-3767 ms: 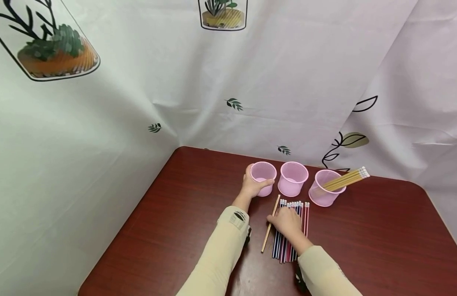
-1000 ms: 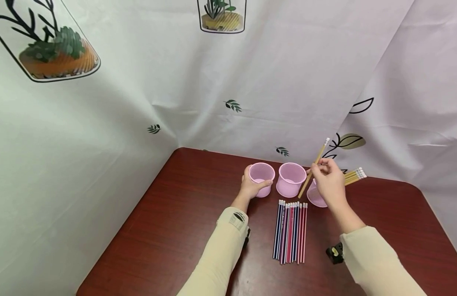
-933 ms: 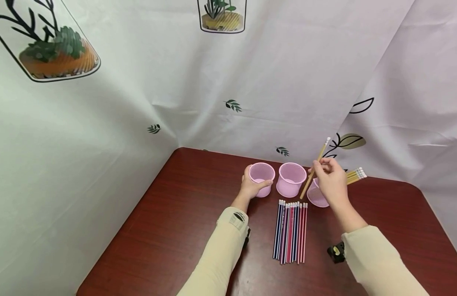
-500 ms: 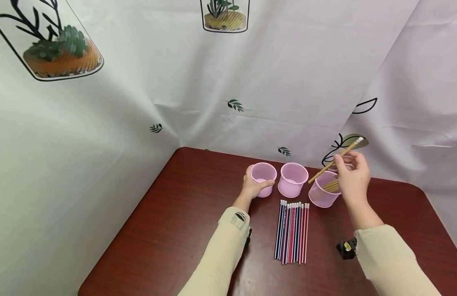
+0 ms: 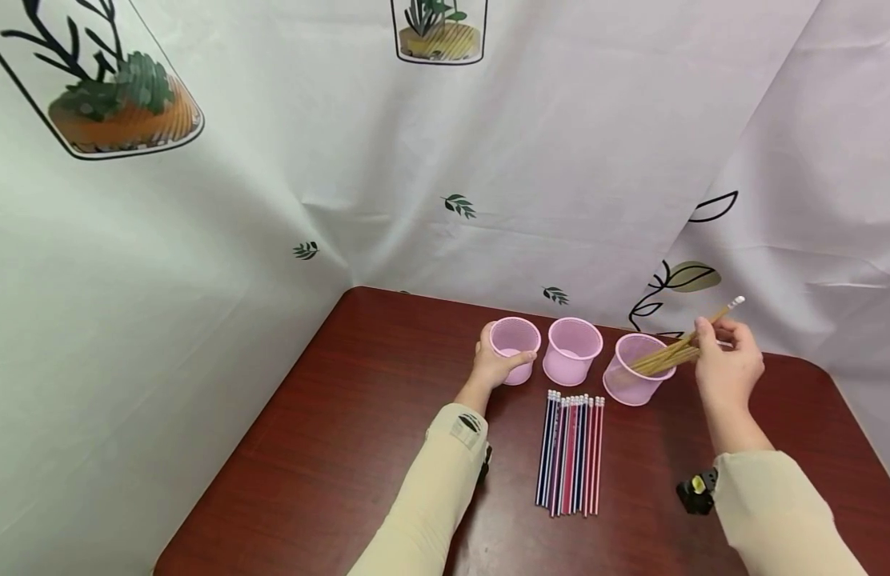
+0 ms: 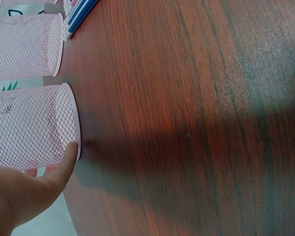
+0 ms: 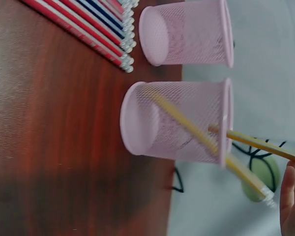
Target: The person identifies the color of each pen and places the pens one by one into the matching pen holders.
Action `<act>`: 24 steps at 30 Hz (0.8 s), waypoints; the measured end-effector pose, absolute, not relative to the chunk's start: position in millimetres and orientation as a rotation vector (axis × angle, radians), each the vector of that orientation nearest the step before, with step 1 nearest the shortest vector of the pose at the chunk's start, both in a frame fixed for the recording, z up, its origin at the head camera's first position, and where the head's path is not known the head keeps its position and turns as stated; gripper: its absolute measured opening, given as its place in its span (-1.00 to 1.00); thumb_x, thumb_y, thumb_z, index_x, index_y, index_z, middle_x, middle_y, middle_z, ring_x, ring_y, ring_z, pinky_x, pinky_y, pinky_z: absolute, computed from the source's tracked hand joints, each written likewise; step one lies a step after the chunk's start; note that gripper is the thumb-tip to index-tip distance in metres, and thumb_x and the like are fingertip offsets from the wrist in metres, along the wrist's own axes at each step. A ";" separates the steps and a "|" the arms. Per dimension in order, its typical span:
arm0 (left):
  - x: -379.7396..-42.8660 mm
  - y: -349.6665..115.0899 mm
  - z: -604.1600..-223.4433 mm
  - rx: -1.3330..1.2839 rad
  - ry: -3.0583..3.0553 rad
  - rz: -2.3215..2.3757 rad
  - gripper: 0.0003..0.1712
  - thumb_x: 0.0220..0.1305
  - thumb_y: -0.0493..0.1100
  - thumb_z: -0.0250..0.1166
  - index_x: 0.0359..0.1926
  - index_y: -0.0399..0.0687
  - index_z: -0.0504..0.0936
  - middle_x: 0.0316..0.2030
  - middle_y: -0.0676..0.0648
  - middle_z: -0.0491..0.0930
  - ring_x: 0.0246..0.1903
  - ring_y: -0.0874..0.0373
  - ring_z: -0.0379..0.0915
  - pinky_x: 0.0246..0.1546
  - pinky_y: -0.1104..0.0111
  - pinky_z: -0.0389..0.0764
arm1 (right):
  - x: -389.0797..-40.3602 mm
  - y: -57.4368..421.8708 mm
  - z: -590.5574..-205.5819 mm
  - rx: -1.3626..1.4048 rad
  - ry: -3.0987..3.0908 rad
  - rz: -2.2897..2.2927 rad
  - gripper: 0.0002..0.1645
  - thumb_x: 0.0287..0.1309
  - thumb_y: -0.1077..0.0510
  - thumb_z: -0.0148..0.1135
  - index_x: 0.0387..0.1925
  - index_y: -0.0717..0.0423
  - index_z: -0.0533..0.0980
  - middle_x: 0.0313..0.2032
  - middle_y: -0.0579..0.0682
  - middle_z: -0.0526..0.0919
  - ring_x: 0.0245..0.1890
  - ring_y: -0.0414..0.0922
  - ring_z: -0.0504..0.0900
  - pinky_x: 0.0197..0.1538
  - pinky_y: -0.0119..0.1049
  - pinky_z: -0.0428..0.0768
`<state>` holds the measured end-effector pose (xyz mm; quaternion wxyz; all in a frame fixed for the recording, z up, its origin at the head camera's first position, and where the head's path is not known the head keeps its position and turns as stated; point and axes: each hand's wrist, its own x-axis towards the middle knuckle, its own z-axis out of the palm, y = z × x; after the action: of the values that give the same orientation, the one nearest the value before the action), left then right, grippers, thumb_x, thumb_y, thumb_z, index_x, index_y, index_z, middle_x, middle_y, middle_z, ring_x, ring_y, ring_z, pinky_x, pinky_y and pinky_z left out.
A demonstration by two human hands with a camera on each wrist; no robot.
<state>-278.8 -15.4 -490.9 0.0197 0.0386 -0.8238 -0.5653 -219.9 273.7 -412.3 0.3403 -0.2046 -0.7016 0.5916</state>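
At the left end of three pink mesh pen cups, my left hand point(image 5: 491, 370) grips the near-side wall of the left cup point(image 5: 517, 330), which stands upright. In the left wrist view my thumb lies along the cup's base rim. My right hand point(image 5: 730, 370) pinches a yellow pencil point(image 7: 265, 146) near its white eraser end. The pencil slants down leftward, and its lower end is just inside the mouth of the right cup point(image 5: 627, 390). Several yellow pencils point(image 5: 652, 365) lean in that cup, erasers up; my right hand partly covers their tops in the head view.
The middle pink mesh cup point(image 5: 567, 372) stands upright between the other two. In front of the cups, several striped pencils point(image 5: 570, 456) in blue, pink and red lie side by side on the brown table point(image 5: 330, 432), erasers toward the cups. Patterned white cloth point(image 5: 387, 160) hangs behind.
My right hand took the yellow pencil from the left of the striped row, lifted it and carried it right to the right cup, tilting it inside. My left hand stays on the left cup.
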 end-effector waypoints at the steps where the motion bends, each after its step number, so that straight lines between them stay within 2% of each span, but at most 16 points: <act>1: -278.6 -15.2 -490.4 0.122 -2.559 -1.754 0.04 -0.51 0.09 0.46 0.11 0.24 0.11 -0.08 -0.06 0.23 -0.12 0.08 0.24 -0.14 0.29 0.27 | -225.7 285.3 -426.5 -0.493 -1.770 1.614 -0.74 -0.20 0.06 0.28 -0.42 0.09 0.48 -0.55 -0.09 0.48 -0.65 -0.31 0.50 -0.68 -0.51 0.42; 6: -277.9 -15.1 -490.0 0.110 -2.551 -1.753 0.04 -0.50 0.07 0.46 0.11 0.23 0.11 -0.08 -0.07 0.23 -0.11 0.06 0.24 -0.13 0.29 0.27 | -229.6 304.7 -454.4 -0.553 -1.707 1.678 -0.70 -0.23 0.07 0.30 -0.37 0.07 0.47 -0.53 -0.06 0.50 -0.67 -0.25 0.50 -0.73 -0.44 0.42; 11: -276.9 -15.2 -489.9 0.096 -2.532 -1.756 0.04 -0.50 0.06 0.47 0.11 0.19 0.12 -0.08 -0.09 0.24 -0.11 0.04 0.25 -0.12 0.26 0.27 | -222.7 302.1 -460.9 -0.659 -1.770 1.625 -0.68 -0.20 0.02 0.26 -0.36 0.04 0.42 -0.54 -0.12 0.55 -0.68 -0.27 0.52 -0.73 -0.41 0.43; 15: -277.3 -15.4 -490.5 0.100 -2.531 -1.762 0.04 -0.51 0.06 0.47 0.11 0.20 0.12 -0.08 -0.09 0.24 -0.10 0.04 0.24 -0.12 0.27 0.27 | -232.6 317.1 -494.2 -0.640 -1.779 1.663 -0.60 -0.25 -0.02 0.29 -0.34 0.06 0.41 -0.56 -0.10 0.57 -0.69 -0.23 0.54 -0.88 -0.20 0.30; 18: -278.2 -15.3 -491.0 0.094 -2.522 -1.780 0.04 -0.51 0.06 0.47 0.10 0.21 0.12 -0.07 -0.08 0.23 -0.08 0.03 0.23 -0.12 0.27 0.27 | -243.6 330.5 -526.6 -0.646 -1.774 1.681 -0.52 -0.33 -0.09 0.30 -0.35 0.10 0.42 -0.56 -0.07 0.57 -0.69 -0.21 0.55 -0.91 -0.20 0.28; 21: -279.2 -15.0 -491.6 0.090 -2.516 -1.793 0.04 -0.51 0.06 0.47 0.10 0.20 0.12 -0.07 -0.09 0.22 -0.07 0.01 0.22 -0.12 0.26 0.28 | -249.3 336.8 -549.5 -0.675 -1.789 1.696 -0.47 -0.36 -0.14 0.30 -0.35 0.13 0.45 -0.58 -0.06 0.58 -0.68 -0.20 0.55 -0.83 -0.36 0.37; 24: -280.0 -14.9 -492.2 0.104 -2.530 -1.795 0.04 -0.51 0.06 0.47 0.10 0.23 0.11 -0.07 -0.07 0.22 -0.08 0.03 0.22 -0.13 0.27 0.28 | -250.4 337.0 -559.6 -0.736 -1.826 1.694 -0.44 -0.39 -0.19 0.29 -0.36 0.11 0.48 -0.59 -0.08 0.59 -0.67 -0.21 0.55 -0.77 -0.41 0.40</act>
<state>-280.0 -14.9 -492.2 0.0189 0.0335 -0.8150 -0.5781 -250.4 337.0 -559.6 0.2691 -0.2728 -0.6772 0.6282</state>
